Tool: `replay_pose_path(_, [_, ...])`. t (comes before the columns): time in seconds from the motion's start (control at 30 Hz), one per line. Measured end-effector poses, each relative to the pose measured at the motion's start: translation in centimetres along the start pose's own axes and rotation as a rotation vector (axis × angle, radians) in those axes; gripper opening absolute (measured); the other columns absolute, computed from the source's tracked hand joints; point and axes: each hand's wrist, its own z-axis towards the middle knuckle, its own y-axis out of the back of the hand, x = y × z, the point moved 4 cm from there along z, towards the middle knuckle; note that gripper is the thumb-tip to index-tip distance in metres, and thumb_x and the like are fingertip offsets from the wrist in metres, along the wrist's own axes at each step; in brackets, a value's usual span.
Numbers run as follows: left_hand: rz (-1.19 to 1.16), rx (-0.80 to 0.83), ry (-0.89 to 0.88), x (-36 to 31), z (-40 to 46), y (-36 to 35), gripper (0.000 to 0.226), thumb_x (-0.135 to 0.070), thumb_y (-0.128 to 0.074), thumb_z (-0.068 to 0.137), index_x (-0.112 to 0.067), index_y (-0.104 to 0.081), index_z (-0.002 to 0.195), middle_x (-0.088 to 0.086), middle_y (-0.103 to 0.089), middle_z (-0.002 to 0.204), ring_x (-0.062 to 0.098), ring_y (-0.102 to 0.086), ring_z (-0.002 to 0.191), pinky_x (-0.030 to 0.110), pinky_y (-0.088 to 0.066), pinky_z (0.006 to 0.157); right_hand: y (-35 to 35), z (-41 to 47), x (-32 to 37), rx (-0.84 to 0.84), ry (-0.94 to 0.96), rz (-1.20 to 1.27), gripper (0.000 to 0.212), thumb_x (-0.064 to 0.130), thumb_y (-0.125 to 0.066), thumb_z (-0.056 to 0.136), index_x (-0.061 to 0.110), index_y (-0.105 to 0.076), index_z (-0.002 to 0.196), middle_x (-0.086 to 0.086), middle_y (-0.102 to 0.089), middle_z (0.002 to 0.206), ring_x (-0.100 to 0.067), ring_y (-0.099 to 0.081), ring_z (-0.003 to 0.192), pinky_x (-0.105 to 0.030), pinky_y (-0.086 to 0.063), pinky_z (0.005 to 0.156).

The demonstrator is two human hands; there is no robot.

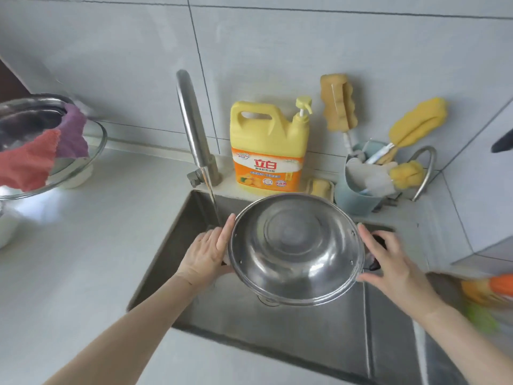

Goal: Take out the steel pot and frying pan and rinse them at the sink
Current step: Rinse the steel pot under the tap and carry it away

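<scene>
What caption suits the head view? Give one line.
Both hands, left hand and right hand, hold the steel pot over the sink.

Steel pot [295,250] silver; detergent jug [268,147] yellow, orange label; cloths [41,151] red, purple.
</scene>
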Motion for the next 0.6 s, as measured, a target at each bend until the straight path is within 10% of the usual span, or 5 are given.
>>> replay_pose_path(0.23, [-0.066,0.616,0.034,0.1,0.0,-10.9,0.145,-0.050,-0.082,0.070,-0.032,0.045,0.137,0.004,-0.044,0.145,0.024,-0.051,0.123,0.032,-0.040,0.100,-10.8,-0.1,-6.3,0.363,-0.207,0.287,0.122,0.032,-0.086,0.069,0.070,0.009,0.137,0.013,-0.025,0.129,-0.001,-0.051,0.093,-0.023,-0.045,0.093])
replay_pose_path(0.6, [-0.068,0.873,0.053,1.3,1.2,-18.4,0.143,-0.042,-0.084,0.071,-0.032,0.041,0.141,0.006,-0.045,0.144,0.023,-0.059,0.101,0.035,-0.048,0.093,-19.0,0.7,-10.6,0.501,-0.311,0.357,0.120,0.031,-0.085,0.069,0.065,0.007,0.136,0.011,-0.035,0.106,-0.018,-0.055,0.089,-0.014,-0.042,0.078])
